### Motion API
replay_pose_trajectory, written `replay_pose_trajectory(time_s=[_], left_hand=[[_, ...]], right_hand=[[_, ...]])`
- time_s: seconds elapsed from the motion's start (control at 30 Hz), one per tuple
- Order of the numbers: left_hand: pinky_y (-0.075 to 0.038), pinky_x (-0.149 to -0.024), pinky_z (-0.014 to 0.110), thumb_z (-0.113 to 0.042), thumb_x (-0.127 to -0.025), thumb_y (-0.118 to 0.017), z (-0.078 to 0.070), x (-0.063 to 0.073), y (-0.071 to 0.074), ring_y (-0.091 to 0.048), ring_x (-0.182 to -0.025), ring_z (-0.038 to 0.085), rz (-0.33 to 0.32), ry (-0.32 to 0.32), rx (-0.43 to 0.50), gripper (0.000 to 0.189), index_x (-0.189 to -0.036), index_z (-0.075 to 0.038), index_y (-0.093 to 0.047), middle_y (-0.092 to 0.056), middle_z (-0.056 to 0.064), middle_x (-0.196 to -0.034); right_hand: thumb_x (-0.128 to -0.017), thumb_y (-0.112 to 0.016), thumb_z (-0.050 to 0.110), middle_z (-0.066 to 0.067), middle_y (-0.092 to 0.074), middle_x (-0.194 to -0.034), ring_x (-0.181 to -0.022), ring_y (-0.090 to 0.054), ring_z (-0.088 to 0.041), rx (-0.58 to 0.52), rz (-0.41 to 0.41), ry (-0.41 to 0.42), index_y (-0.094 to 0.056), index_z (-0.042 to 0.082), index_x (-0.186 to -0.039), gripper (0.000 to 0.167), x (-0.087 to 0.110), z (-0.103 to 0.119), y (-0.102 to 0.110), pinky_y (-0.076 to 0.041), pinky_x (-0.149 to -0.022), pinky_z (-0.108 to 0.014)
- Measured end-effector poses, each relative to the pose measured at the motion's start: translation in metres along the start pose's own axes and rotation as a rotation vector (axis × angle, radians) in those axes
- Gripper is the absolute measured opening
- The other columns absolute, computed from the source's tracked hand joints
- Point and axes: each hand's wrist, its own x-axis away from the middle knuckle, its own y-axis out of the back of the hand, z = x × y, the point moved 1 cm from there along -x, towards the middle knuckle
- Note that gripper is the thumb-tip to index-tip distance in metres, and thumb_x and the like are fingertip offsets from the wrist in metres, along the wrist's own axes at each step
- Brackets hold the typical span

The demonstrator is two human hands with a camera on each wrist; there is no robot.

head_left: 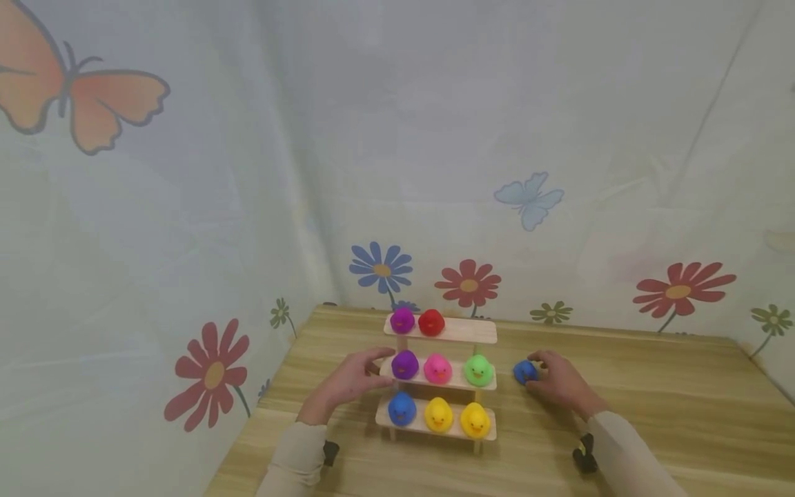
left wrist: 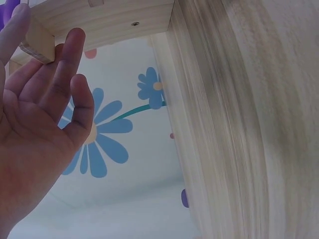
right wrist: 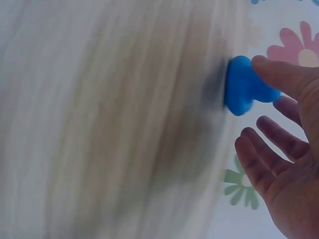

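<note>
A three-tier wooden shelf (head_left: 456, 378) stands on the table with small rubber ducks on its planks. My left hand (head_left: 349, 378) holds the left end of the middle plank, thumb at its front edge and fingers behind. Beside that thumb sits a purple duck (head_left: 405, 364), followed by a pink duck (head_left: 438, 370) and a green duck (head_left: 478, 371). Right of the shelf, my right hand (head_left: 562, 381) pinches a blue rubber duck (right wrist: 240, 87) between thumb and index finger, low at the tabletop. The other fingers (right wrist: 256, 159) of that hand are spread loosely.
On the top plank are a purple duck (head_left: 402, 320) and a red duck (head_left: 431, 322), both at the left. A blue duck (head_left: 401, 408) and two yellow ducks (head_left: 438, 415) line the bottom plank. Behind the wooden table (head_left: 671, 393) hangs a flowered curtain (head_left: 422, 138).
</note>
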Motion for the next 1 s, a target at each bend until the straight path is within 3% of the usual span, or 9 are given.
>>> replay_pose_trajectory(time_s=[0.37, 1.0], left_hand=[[-0.051, -0.072, 0.03, -0.036, -0.084, -0.07, 0.002, 0.0, 0.0, -0.059, -0.093, 0.016, -0.002, 0.014, -0.017, 0.057, -0.135, -0.02, -0.05, -0.056, 0.003, -0.127], [-0.051, -0.073, 0.031, -0.038, -0.083, -0.071, 0.001, 0.0, -0.002, -0.058, -0.094, 0.018, 0.0, 0.016, 0.0, 0.06, -0.135, -0.017, -0.049, -0.057, 0.005, -0.123]], right_hand=[[-0.082, -0.073, 0.024, -0.018, -0.06, -0.111, -0.1, -0.057, -0.037, 0.082, -0.017, 0.048, -0.059, -0.002, -0.115, 0.044, 0.012, 0.023, 0.023, -0.049, -0.079, -0.05], [-0.081, -0.075, 0.02, -0.007, -0.063, -0.106, -0.095, -0.059, -0.026, 0.106, -0.056, 0.225, -0.064, 0.006, -0.109, 0.033, 0.028, 0.078, 0.045, -0.052, -0.075, -0.039]])
